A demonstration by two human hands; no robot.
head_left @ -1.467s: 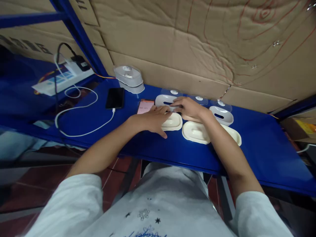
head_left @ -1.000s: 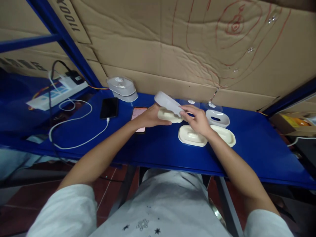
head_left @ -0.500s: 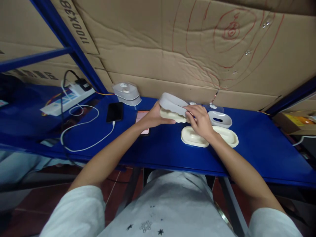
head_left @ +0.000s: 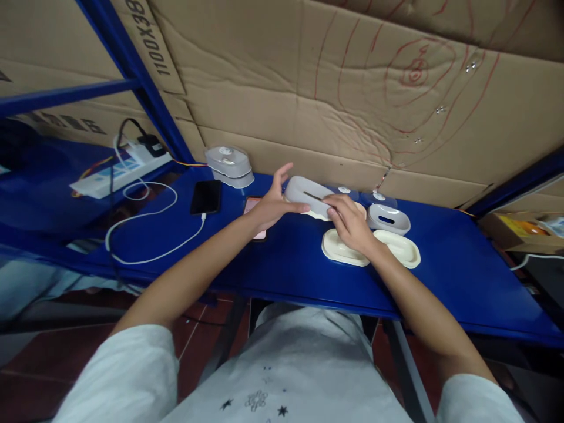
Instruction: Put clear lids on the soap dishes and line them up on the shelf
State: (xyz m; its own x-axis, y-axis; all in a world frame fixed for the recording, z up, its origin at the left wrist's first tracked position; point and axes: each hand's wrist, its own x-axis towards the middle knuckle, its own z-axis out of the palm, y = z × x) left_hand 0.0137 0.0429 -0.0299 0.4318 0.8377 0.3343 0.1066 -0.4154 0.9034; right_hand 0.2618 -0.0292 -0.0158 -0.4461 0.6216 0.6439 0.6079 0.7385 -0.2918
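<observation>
A light-grey oval plastic shell (head_left: 299,189) with a long slot in its top lies between my hands above the middle of the blue table. Along its near lower side shows the edge of a cream piece (head_left: 314,215); how the two fit is hidden. My right hand (head_left: 350,220) grips the shell's right end, thumb in front and fingers on top. At the left end, my left hand (head_left: 274,202) is spread, thumb stretched along the near side and fingers raised. Two cream oval trays (head_left: 341,248), (head_left: 400,249) and a second slotted grey shell (head_left: 390,220) lie at the right.
Stacked grey shells (head_left: 230,167) stand at the back left. A dark phone (head_left: 205,197) on a white cable (head_left: 145,262) and another phone (head_left: 259,235), partly under my left arm, lie nearby. A power strip (head_left: 118,176) sits left. Clear plastic pieces (head_left: 379,198) rest against the cardboard wall.
The grey shell has tipped down from a raised, tilted pose, and its slotted top now faces up. My left fingers have opened and lifted away. My right hand still grips the right end.
</observation>
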